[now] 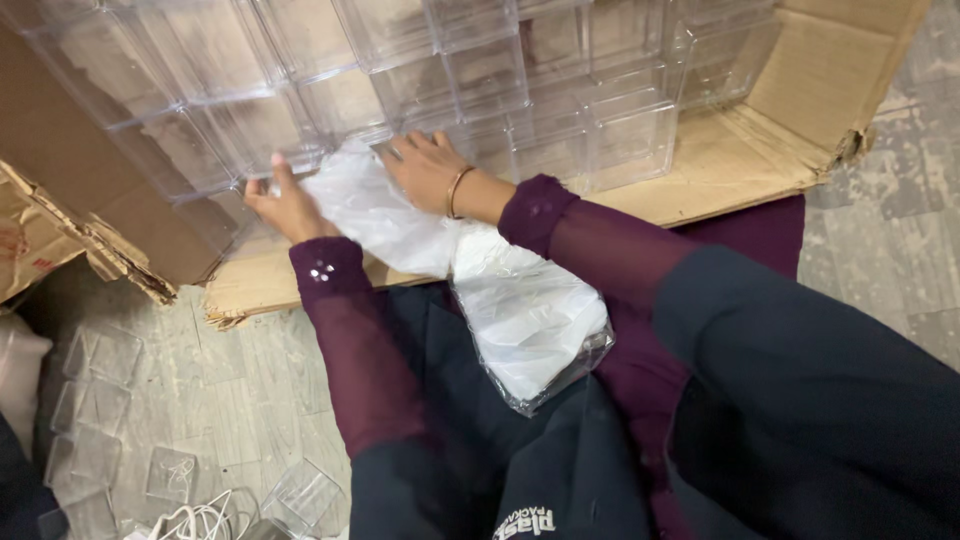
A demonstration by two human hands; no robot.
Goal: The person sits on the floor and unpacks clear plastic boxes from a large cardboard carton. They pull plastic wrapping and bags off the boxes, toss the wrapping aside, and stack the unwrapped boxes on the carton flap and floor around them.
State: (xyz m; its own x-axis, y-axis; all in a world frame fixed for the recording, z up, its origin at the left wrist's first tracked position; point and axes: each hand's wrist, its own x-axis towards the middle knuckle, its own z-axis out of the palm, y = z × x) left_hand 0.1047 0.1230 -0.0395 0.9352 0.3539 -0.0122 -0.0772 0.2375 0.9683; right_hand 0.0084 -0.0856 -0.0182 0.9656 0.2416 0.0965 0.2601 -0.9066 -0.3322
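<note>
Seated person at an opened cardboard carton (760, 150) packed with clear plastic boxes (560, 90). A clear bag of white sheets (520, 310) lies across the lap, its upper end against the lowest box row; it looks light, limp and slippery, best gripped at a gathered edge. Left hand (285, 205) curls its fingers around a box edge; right hand (430, 170) rests flat, fingers extended, on the bag's top, wrist bent, both forearms reaching forward.

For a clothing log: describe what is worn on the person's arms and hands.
Both arms wear sheer maroon sleeves with denser cuffs; small sequins glint on the left cuff. A thin gold bangle circles the right wrist. Left hand and right hand are gloveless.
</note>
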